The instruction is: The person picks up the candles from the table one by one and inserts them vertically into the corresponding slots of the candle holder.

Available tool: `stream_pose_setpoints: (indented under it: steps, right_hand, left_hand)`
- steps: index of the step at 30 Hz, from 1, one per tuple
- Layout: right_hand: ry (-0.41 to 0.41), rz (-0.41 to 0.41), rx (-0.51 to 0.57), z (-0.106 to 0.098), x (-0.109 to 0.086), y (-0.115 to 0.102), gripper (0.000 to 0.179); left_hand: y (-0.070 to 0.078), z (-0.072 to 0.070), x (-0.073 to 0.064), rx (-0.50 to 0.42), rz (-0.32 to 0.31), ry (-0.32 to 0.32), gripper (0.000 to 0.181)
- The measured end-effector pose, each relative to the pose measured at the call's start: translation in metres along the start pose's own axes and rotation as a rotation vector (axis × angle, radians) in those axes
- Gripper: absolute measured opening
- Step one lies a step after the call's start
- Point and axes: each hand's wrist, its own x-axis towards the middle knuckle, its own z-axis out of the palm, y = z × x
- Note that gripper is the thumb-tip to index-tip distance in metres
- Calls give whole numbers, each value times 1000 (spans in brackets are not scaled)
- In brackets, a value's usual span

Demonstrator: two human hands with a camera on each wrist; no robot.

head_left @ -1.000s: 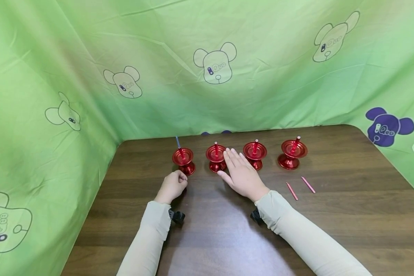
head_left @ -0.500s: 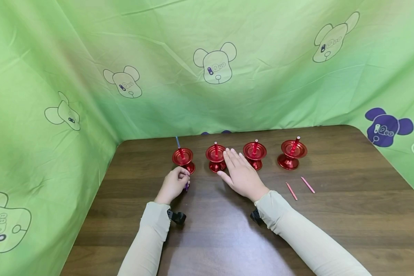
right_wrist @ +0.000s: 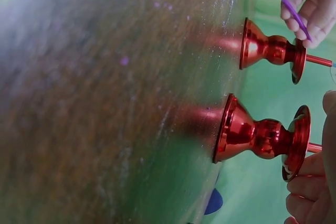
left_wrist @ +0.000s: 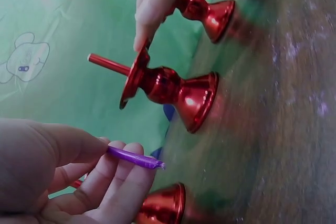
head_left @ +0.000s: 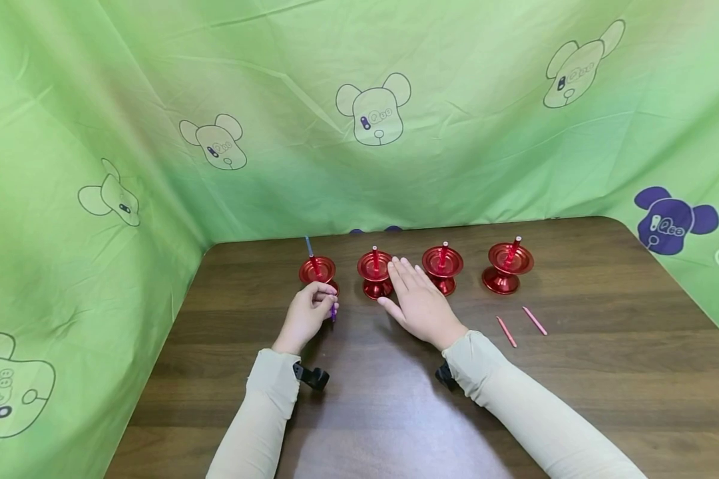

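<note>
My left hand (head_left: pixel 305 316) pinches a thin purple candle (left_wrist: pixel 135 158) between thumb and fingers, in front of the leftmost red candle holder (head_left: pixel 317 269). A blue candle (head_left: pixel 309 247) stands in that holder's tube. My right hand (head_left: pixel 421 306) is held flat with straight fingers, its fingertips at the dish rim of the second red holder (left_wrist: pixel 163 85). No candle shows in that holder's tube (left_wrist: pixel 108 63). Behind the right hand, a third red holder (head_left: pixel 443 261) is partly hidden. In the right wrist view, the purple candle (right_wrist: pixel 296 19) is above the leftmost holder's dish.
At the right stands another red holder (head_left: pixel 507 263) with a bare tube. Two pink candles (head_left: pixel 506 332) lie on the brown wooden table (head_left: pixel 599 399) in front of it. A green patterned cloth (head_left: pixel 299 133) hangs behind and to the left.
My left hand has moved a little forward and to the right. The purple candle, hidden at first, now shows in its fingers. My right hand has stayed in place.
</note>
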Motion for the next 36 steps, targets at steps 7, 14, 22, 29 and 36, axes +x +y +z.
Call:
stream_pose_setpoints:
  steps: [7, 14, 22, 29, 36]
  right_hand:
    - [-6, -2, -3, 0, 1, 1, 74]
    - [4, -12, -12, 0, 1, 3, 74]
    - [16, -22, -11, 3, 1, 3, 73]
    - [9, -17, -9, 2, 0, 2, 74]
    - [15, -20, -8, 3, 0, 1, 74]
  left_hand:
    - [4, 5, 3, -49, 49, 6, 14]
    - [12, 12, 7, -42, 129, 17, 15]
    - [22, 19, 15, -87, 163, 37, 17]
    - [29, 28, 21, -146, 214, 62, 17]
    - [35, 34, 30, -178, 261, 109, 17]
